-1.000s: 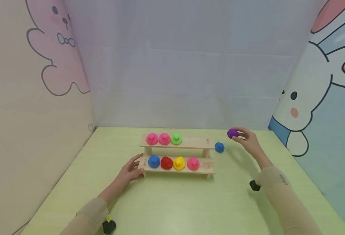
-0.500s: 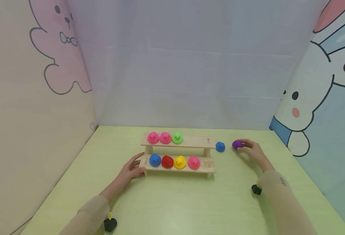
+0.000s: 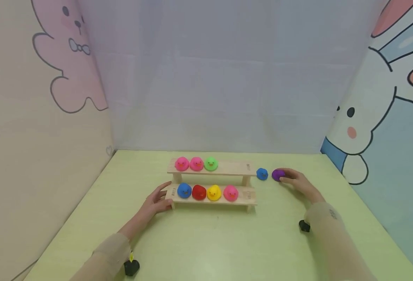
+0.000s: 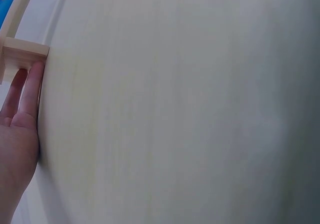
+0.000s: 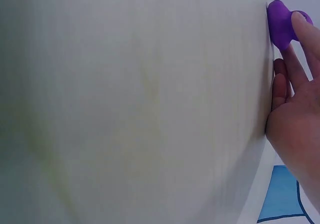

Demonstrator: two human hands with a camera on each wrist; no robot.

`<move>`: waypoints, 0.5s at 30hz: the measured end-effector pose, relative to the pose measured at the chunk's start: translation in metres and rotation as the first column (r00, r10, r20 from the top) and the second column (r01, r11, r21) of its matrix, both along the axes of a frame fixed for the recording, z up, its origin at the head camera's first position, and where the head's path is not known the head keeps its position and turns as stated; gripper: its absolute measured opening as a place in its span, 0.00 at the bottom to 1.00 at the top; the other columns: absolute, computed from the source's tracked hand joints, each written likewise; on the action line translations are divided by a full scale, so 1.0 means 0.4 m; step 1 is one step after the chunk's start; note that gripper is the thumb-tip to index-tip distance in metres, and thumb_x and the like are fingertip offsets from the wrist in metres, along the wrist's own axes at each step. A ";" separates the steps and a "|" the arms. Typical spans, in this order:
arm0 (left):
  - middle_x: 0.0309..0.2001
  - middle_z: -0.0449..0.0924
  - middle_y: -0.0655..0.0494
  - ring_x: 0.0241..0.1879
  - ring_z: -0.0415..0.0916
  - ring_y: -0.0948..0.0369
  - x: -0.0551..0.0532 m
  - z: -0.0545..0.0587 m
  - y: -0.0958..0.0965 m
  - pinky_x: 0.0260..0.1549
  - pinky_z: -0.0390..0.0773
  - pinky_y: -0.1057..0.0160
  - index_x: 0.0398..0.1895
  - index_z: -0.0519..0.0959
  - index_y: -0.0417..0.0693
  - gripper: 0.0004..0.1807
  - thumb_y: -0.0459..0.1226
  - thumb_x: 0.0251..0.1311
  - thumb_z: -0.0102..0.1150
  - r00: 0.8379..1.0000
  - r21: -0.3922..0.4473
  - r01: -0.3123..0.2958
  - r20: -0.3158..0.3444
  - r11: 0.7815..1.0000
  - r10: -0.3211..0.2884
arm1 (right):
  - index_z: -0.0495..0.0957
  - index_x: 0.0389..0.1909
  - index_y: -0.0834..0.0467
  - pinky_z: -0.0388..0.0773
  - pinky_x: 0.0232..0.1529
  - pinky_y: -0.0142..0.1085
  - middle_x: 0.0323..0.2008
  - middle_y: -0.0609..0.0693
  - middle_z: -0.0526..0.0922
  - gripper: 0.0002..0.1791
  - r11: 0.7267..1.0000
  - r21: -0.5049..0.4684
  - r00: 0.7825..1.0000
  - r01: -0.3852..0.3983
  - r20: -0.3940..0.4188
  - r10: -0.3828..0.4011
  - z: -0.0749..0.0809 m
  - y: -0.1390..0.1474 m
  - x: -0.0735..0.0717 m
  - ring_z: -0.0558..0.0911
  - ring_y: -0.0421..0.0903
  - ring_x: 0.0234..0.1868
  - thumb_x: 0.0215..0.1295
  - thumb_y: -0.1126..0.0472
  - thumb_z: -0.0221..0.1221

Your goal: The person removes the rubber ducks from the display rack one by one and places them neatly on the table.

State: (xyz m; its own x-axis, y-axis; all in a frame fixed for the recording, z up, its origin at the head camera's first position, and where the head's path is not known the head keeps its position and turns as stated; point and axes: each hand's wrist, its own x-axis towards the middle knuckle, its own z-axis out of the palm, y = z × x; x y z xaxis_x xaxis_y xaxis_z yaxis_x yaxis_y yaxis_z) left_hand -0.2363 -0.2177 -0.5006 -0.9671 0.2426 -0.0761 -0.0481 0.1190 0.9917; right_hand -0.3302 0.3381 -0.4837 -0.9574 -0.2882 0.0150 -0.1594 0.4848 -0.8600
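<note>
A two-tier wooden rack [image 3: 231,168] stands on the table. My left hand [image 3: 155,201] holds the left end of its lower tier, thumb at the front and fingers behind. In the left wrist view, fingertips meet the pale wood [image 4: 25,48]. To the right of the rack, my right hand [image 3: 299,184] pinches a purple rubber duck [image 3: 277,175] at table level. In the right wrist view the thumb lies over the purple duck [image 5: 280,26], whose base is against the tabletop. A blue rubber duck [image 3: 262,174] sits between it and the rack.
On the upper tier sit two pink ducks [image 3: 182,164] and a green duck [image 3: 211,164]. The lower tier bears blue [image 3: 184,190], red [image 3: 199,192], yellow [image 3: 214,192] and pink [image 3: 231,193] ducks. A pale curtain [image 3: 220,97] hangs behind the table.
My right hand has lowered the purple duck from the air to the table, then shifted it left towards the blue duck. My left hand has stayed at the rack.
</note>
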 end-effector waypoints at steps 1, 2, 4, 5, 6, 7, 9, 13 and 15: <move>0.72 0.61 0.36 0.66 0.70 0.47 -0.001 0.000 -0.001 0.55 0.82 0.56 0.77 0.54 0.59 0.38 0.37 0.67 0.58 1.000 0.001 -0.001 0.000 1.000 0.001 | 0.62 0.71 0.65 0.53 0.73 0.63 0.69 0.69 0.66 0.31 1.000 -0.007 1.000 -0.005 0.009 0.005 0.001 -0.002 -0.002 0.64 0.64 0.70 0.72 0.55 0.56; 0.72 0.61 0.36 0.66 0.70 0.47 -0.003 -0.001 -0.001 0.55 0.81 0.56 0.77 0.54 0.59 0.38 0.37 0.67 0.58 1.000 0.004 -0.003 0.000 1.000 0.003 | 0.61 0.71 0.65 0.52 0.73 0.64 0.69 0.69 0.65 0.32 1.000 -0.011 1.000 -0.008 0.015 0.008 0.002 -0.004 -0.004 0.63 0.66 0.71 0.73 0.55 0.55; 0.72 0.61 0.36 0.66 0.69 0.47 -0.007 -0.003 -0.002 0.55 0.81 0.56 0.77 0.54 0.60 0.38 0.37 0.67 0.58 1.000 0.009 0.001 -0.001 1.000 -0.001 | 0.61 0.72 0.65 0.51 0.73 0.64 0.70 0.69 0.64 0.32 1.000 -0.021 1.000 -0.001 0.028 0.002 0.004 -0.005 -0.005 0.61 0.67 0.72 0.73 0.56 0.55; 0.72 0.61 0.36 0.66 0.69 0.47 -0.008 -0.005 -0.002 0.55 0.81 0.56 0.77 0.54 0.60 0.38 0.37 0.67 0.58 1.000 0.009 0.003 -0.001 1.000 -0.003 | 0.61 0.72 0.65 0.50 0.73 0.64 0.70 0.70 0.63 0.32 1.000 -0.023 1.000 0.001 0.030 0.000 0.004 -0.005 -0.006 0.60 0.68 0.72 0.73 0.56 0.55; 0.72 0.61 0.36 0.66 0.69 0.47 -0.009 -0.006 -0.003 0.55 0.81 0.56 0.77 0.54 0.60 0.38 0.37 0.67 0.58 1.000 0.010 0.003 -0.001 1.000 -0.003 | 0.60 0.72 0.66 0.50 0.73 0.65 0.71 0.70 0.63 0.32 1.000 -0.022 1.000 0.000 0.031 0.001 0.004 -0.005 -0.006 0.60 0.69 0.72 0.73 0.56 0.55; 0.72 0.61 0.36 0.67 0.69 0.46 -0.009 -0.007 -0.003 0.55 0.81 0.56 0.77 0.54 0.60 0.38 0.37 0.67 0.58 1.000 0.010 0.004 -0.001 1.000 -0.004 | 0.60 0.72 0.65 0.50 0.73 0.64 0.71 0.70 0.62 0.32 1.000 -0.022 0.999 0.005 0.036 -0.004 0.003 -0.005 -0.007 0.60 0.68 0.72 0.73 0.56 0.55; 0.72 0.61 0.36 0.67 0.69 0.45 -0.009 -0.009 -0.003 0.55 0.82 0.56 0.77 0.54 0.60 0.38 0.37 0.67 0.58 1.000 0.009 0.005 -0.003 1.000 -0.005 | 0.60 0.72 0.65 0.49 0.73 0.64 0.71 0.69 0.62 0.32 1.000 -0.023 0.999 0.009 0.038 -0.008 0.001 -0.005 -0.007 0.60 0.68 0.72 0.73 0.57 0.55; 0.71 0.61 0.35 0.67 0.69 0.44 -0.007 -0.012 -0.005 0.54 0.82 0.56 0.77 0.54 0.59 0.38 0.37 0.67 0.58 1.000 0.006 0.002 -0.007 1.000 -0.002 | 0.59 0.73 0.65 0.49 0.73 0.65 0.72 0.69 0.61 0.32 1.000 -0.023 0.999 0.014 0.039 -0.013 -0.001 -0.008 -0.003 0.59 0.68 0.73 0.73 0.57 0.55; 0.71 0.61 0.35 0.67 0.69 0.45 -0.006 -0.013 -0.006 0.54 0.82 0.56 0.77 0.55 0.59 0.38 0.37 0.67 0.58 1.000 0.006 0.003 -0.006 1.000 -0.003 | 0.59 0.73 0.65 0.48 0.74 0.65 0.72 0.69 0.61 0.33 1.000 -0.025 0.999 0.014 0.044 -0.013 0.001 -0.010 0.001 0.58 0.68 0.74 0.73 0.57 0.55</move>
